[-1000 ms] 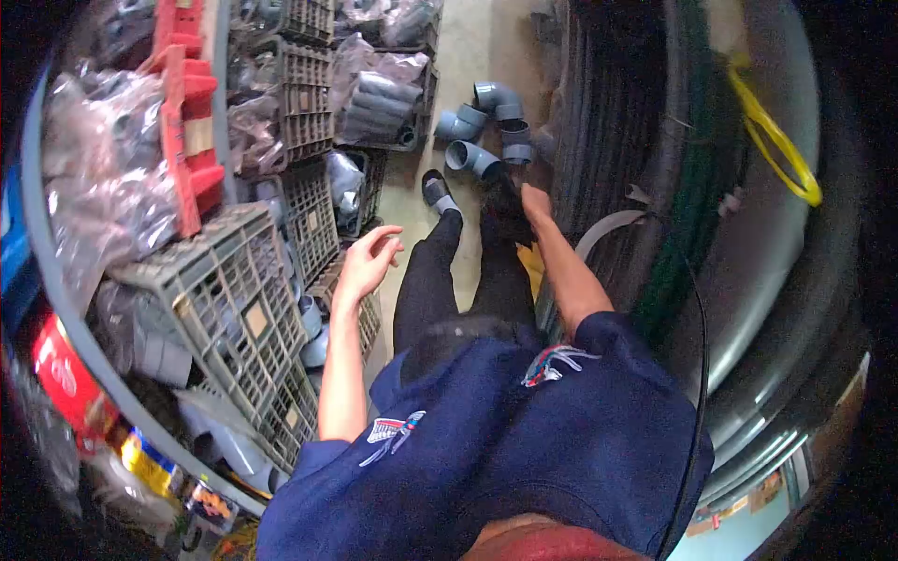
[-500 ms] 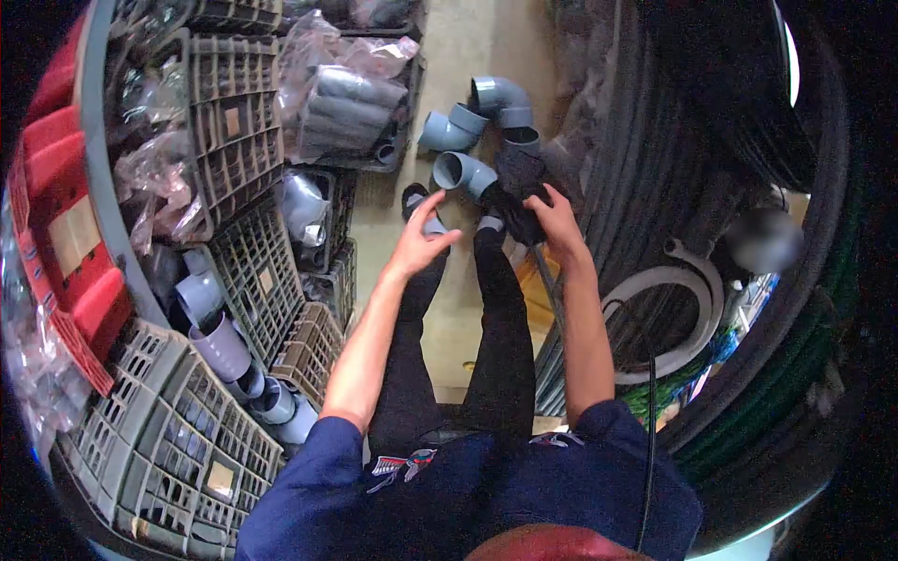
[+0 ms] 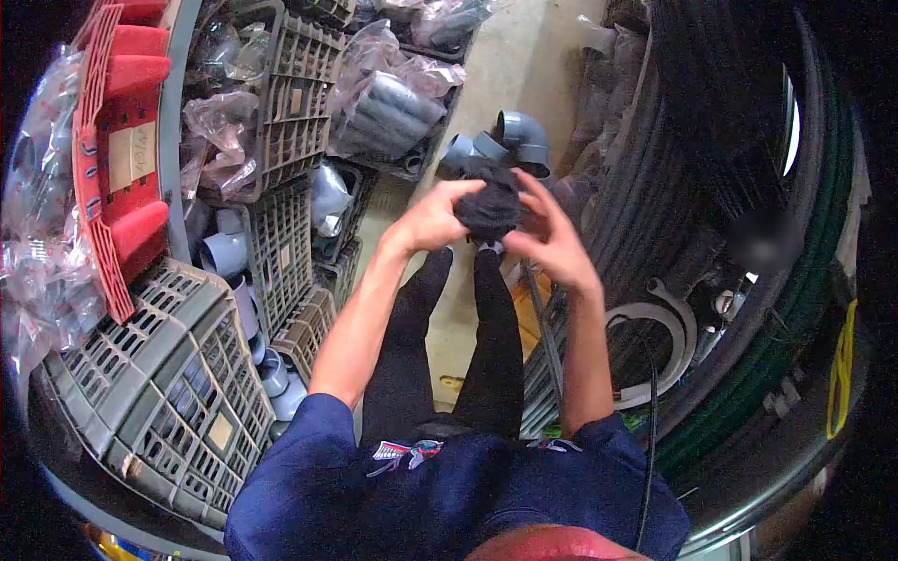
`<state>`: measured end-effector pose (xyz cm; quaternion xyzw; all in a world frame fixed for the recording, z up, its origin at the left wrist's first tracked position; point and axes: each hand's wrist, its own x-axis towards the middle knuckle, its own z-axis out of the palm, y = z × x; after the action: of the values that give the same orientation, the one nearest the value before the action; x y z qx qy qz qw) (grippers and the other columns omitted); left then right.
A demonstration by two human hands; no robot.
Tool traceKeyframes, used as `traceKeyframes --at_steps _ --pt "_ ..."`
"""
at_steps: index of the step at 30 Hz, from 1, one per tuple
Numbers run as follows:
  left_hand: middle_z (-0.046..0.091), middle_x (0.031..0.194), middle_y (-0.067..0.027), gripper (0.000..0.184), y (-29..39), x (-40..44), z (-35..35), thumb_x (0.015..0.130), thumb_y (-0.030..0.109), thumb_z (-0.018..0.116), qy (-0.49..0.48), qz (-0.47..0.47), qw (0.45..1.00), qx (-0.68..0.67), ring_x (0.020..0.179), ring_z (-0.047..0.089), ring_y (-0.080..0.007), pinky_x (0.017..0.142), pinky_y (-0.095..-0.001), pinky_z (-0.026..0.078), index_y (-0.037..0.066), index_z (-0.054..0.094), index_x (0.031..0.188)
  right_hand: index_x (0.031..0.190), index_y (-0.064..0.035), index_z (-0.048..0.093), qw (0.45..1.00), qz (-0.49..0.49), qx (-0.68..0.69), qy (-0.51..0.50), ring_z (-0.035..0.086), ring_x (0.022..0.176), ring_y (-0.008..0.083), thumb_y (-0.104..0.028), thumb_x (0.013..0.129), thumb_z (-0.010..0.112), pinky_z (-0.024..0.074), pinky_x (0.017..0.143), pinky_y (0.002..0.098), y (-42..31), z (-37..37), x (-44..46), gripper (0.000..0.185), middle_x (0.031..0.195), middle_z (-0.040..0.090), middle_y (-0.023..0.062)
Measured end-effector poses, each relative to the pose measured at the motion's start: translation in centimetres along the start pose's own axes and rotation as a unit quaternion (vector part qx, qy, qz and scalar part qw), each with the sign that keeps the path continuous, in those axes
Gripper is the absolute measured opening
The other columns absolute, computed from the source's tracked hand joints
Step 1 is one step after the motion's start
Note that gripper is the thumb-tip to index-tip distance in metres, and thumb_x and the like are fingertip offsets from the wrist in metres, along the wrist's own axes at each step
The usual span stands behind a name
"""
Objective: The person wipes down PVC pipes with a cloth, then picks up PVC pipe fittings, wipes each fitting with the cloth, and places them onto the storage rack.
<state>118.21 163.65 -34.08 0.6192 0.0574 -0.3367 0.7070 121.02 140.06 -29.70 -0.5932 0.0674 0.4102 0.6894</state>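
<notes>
A crumpled black cloth bundle (image 3: pixel 490 206) is up between my hands, above my feet. My left hand (image 3: pixel 428 222) grips its left side, thumb and fingers curved round the edge. On the other side my right hand (image 3: pixel 557 245) is cupped with its fingertips at the upper right edge and its thumb at the lower right; its fingers are slightly blurred. Just beyond the bundle, a grey pipe elbow (image 3: pixel 531 140) lies on the floor beside another grey fitting (image 3: pixel 460 150), partly covered by the bundle.
Plastic crates (image 3: pixel 154 365) and bagged grey pipe pieces (image 3: pixel 398 112) line the left, along with a red bin (image 3: pixel 134 140). Dark coiled hoses (image 3: pixel 795 309) and a pale curved pipe (image 3: pixel 681 327) fill the right. A narrow strip of floor (image 3: pixel 510 70) runs between.
My right hand has come up from beside the pipe fittings with the black cloth. My left hand has moved right and closed on it. The view has shifted left.
</notes>
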Motion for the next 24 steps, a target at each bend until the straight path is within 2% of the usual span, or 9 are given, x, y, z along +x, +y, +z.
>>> traceKeyframes --at_steps 4,7,8,11,13,15,17,19,24 --pt "0.074 0.12 -0.0068 0.04 1.0 -2.8 -0.2 0.093 0.008 0.072 -0.065 -0.018 0.995 0.08 0.113 0.063 -0.0118 0.103 -0.0322 0.05 0.0 0.066 0.132 0.147 -0.0038 0.056 0.993 0.024 -0.033 -0.107 0.065 0.117 0.0144 0.001 0.086 0.079 0.0508 0.106 0.032 4.9 -0.2 1.4 0.065 0.13 0.068 0.0047" --pt "0.071 0.129 -0.0072 0.077 -0.5 -6.1 -2.0 0.084 0.009 0.082 0.041 0.02 0.998 -0.051 0.116 0.065 -0.0171 0.104 -0.0363 0.049 0.008 0.049 0.154 0.133 -0.0019 0.065 0.993 0.078 0.037 -0.086 0.068 0.107 0.016 -0.003 0.086 0.081 0.0554 0.095 0.0321 6.2 0.3 2.1 0.05 0.111 0.075 0.0031" --pt "0.057 0.149 -0.0086 0.104 -2.4 -6.5 -2.7 0.077 0.009 0.088 0.089 0.054 0.992 -0.065 0.135 0.057 -0.0246 0.117 -0.043 0.041 0.011 0.032 0.164 0.133 -0.0019 0.065 0.992 0.083 0.039 -0.088 0.068 0.107 0.016 -0.003 0.086 0.081 0.0554 0.095 0.0321 7.0 0.5 2.6 0.05 0.111 0.075 0.0031" --pt "0.036 0.167 -0.0135 0.122 -8.7 -6.1 -3.6 0.074 0.049 0.089 0.057 0.042 0.971 -0.227 0.155 0.036 -0.0276 0.126 -0.0462 0.031 0.014 0.022 0.169 0.139 -0.003 0.06 0.942 0.148 0.223 -0.202 0.069 0.106 0.0179 -0.002 0.087 0.079 0.0583 0.092 0.0333 9.3 1.7 4.5 0.055 0.117 0.072 0.0049" --pt "0.049 0.161 -0.0098 0.111 -18.5 -7.1 -2.6 0.078 0.07 0.077 -0.049 -0.05 0.881 -0.468 0.149 0.045 -0.0314 0.123 -0.0554 0.037 0.015 0.035 0.165 0.145 -0.0032 0.051 0.883 0.189 0.37 -0.219 0.07 0.106 0.0196 -0.002 0.089 0.078 0.0608 0.089 0.0356 10.6 3.3 7.3 0.063 0.121 0.069 0.0058" --pt "0.057 0.154 -0.0096 0.092 -22.1 -3.6 -0.5 0.087 0.069 0.069 -0.218 0.142 0.651 -0.713 0.143 0.051 -0.0341 0.119 -0.0639 0.04 0.016 0.046 0.158 0.149 -0.0092 0.044 0.968 0.152 0.158 -0.12 0.069 0.108 0.0195 -0.004 0.092 0.077 0.0618 0.087 0.0371 13.4 3.7 11.5 0.067 0.121 0.068 0.0083" --pt "0.057 0.152 -0.0081 0.071 -22.6 -2.8 -0.9 0.097 0.059 0.06 0.022 0.035 0.761 -0.648 0.141 0.053 -0.0334 0.116 -0.0699 0.039 0.017 0.051 0.153 0.143 -0.0063 0.056 0.985 0.142 -0.051 -0.083 0.069 0.112 0.0232 -0.001 0.086 0.076 0.0552 0.098 0.0381 16.6 3.8 15.1 0.061 0.119 0.07 0.0122" --pt "0.057 0.149 -0.0099 0.05 -28.1 -0.6 -0.6 0.107 0.042 0.052 0.202 -0.039 0.806 -0.555 0.136 0.057 -0.0288 0.112 -0.0582 0.049 0.016 0.053 0.149 0.137 -0.0029 0.062 0.926 -0.045 -0.374 -0.025 0.07 0.113 0.0318 0.0 0.078 0.073 0.0551 0.1 0.0411 22.7 4.3 18.6 0.059 0.116 0.072 0.0191" --pt "0.064 0.136 -0.0083 0.05 -34.2 6.3 -5.5 0.101 0.008 0.058 0.443 -0.048 0.753 -0.484 0.116 0.069 -0.0252 0.091 -0.0428 0.063 0.015 0.048 0.15 0.153 -0.0024 0.051 0.945 -0.03 -0.32 0.056 0.062 0.131 0.0396 -0.017 0.088 0.066 0.0467 0.114 0.0422 29.4 6.3 23.3 0.069 0.139 0.065 0.027"
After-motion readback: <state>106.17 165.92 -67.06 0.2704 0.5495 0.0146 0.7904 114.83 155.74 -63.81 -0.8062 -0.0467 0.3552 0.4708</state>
